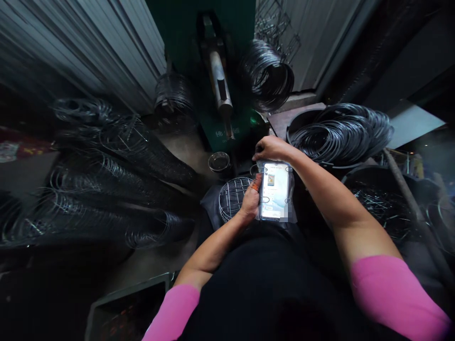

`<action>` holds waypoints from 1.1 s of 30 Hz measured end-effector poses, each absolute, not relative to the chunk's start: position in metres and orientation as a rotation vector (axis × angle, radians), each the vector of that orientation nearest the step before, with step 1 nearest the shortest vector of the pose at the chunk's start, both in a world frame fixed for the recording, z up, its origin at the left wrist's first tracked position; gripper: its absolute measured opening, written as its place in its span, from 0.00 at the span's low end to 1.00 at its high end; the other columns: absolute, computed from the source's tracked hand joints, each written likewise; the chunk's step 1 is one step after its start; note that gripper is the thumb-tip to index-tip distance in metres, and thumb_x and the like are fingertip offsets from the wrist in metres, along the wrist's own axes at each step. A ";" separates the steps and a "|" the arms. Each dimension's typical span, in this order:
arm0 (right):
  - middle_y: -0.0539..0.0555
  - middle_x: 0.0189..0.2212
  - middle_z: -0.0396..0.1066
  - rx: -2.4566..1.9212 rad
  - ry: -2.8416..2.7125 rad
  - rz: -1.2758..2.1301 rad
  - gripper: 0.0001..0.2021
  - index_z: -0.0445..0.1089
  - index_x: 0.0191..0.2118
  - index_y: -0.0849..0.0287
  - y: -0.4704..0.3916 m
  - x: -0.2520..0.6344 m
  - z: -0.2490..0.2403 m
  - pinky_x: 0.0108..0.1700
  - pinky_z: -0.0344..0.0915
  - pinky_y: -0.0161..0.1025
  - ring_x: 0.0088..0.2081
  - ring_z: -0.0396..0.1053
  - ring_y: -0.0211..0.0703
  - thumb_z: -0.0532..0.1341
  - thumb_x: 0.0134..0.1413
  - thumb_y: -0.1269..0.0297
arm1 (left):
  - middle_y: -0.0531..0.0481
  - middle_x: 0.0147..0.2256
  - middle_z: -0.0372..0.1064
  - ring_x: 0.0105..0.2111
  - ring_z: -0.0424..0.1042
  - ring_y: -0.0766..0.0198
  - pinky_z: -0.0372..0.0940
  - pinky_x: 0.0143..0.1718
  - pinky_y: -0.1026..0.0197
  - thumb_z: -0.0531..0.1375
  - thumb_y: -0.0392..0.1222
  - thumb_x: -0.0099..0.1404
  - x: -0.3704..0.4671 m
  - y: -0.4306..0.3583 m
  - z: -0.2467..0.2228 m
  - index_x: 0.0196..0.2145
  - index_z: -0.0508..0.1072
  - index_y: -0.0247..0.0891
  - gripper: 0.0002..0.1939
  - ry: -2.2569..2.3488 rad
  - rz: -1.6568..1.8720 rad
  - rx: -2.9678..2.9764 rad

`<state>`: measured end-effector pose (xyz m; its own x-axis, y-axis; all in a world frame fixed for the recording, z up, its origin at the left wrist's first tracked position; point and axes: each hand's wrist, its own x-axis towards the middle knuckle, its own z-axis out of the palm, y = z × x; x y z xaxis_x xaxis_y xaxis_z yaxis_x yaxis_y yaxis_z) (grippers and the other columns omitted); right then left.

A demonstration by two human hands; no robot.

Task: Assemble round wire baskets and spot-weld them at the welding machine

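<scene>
A lit phone (275,189) in a clear plastic cover lies over my lap, with thin wire loops around its edges. Beside its left edge is my left hand (250,201), fingers closed, with an orange band on one finger; what it grips is too small to make out. Above the phone's top edge, my right hand (268,148) is bent with its fingers pressed together, and whatever is between them is hidden. A round wire grid (232,199) rests on dark cloth, left of my left hand.
A green machine (213,128) with a metal arm stands ahead. Wire coils (341,132) lie at the right, above a bin of wire pieces (384,203). Stacked wire grids (121,175) fill the left. A crate (130,291) sits at the lower left.
</scene>
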<state>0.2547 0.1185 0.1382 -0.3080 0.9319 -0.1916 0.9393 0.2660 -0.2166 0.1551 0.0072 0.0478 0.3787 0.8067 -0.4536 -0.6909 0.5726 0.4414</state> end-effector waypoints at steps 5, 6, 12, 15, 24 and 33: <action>0.55 0.29 0.73 1.886 2.459 -0.377 0.12 0.75 0.35 0.60 0.119 0.255 0.132 0.29 0.56 0.36 0.32 0.69 0.44 0.64 0.46 0.58 | 0.45 0.33 0.76 0.38 0.75 0.54 0.68 0.45 0.54 0.56 0.54 0.60 0.153 0.010 0.049 0.38 0.74 0.32 0.21 0.579 0.884 0.098; 0.55 0.29 0.73 1.892 2.452 -0.370 0.12 0.75 0.35 0.60 0.119 0.256 0.131 0.29 0.56 0.36 0.32 0.69 0.44 0.64 0.46 0.58 | 0.45 0.33 0.76 0.38 0.75 0.54 0.68 0.45 0.54 0.57 0.53 0.60 0.154 0.011 0.048 0.38 0.74 0.32 0.20 0.597 0.894 0.094; 0.55 0.30 0.73 2.019 2.521 -0.264 0.13 0.75 0.35 0.59 0.116 0.263 0.130 0.31 0.58 0.37 0.33 0.69 0.45 0.63 0.47 0.56 | 0.47 0.33 0.77 0.39 0.75 0.56 0.67 0.47 0.56 0.61 0.46 0.58 0.157 0.012 0.039 0.37 0.74 0.33 0.13 0.738 1.014 0.170; 0.54 0.31 0.73 2.272 2.673 -0.136 0.13 0.73 0.38 0.58 0.099 0.273 0.135 0.33 0.60 0.37 0.34 0.69 0.45 0.60 0.50 0.56 | 0.48 0.33 0.77 0.38 0.75 0.57 0.67 0.47 0.55 0.61 0.45 0.59 0.155 0.013 0.042 0.37 0.74 0.34 0.12 0.741 1.048 0.175; 0.53 0.31 0.72 2.567 3.007 -0.392 0.09 0.69 0.36 0.58 0.012 0.304 0.112 0.34 0.63 0.37 0.31 0.69 0.42 0.59 0.50 0.60 | 0.47 0.33 0.77 0.37 0.75 0.57 0.67 0.46 0.54 0.59 0.45 0.61 0.147 0.021 0.051 0.39 0.73 0.34 0.13 0.711 1.078 0.069; 0.51 0.29 0.69 2.323 2.791 -0.543 0.11 0.65 0.37 0.56 -0.017 0.297 0.105 0.29 0.59 0.35 0.27 0.66 0.40 0.63 0.45 0.63 | 0.48 0.33 0.77 0.38 0.75 0.56 0.68 0.45 0.54 0.58 0.44 0.61 0.150 0.017 0.049 0.37 0.74 0.35 0.11 0.707 1.081 0.121</action>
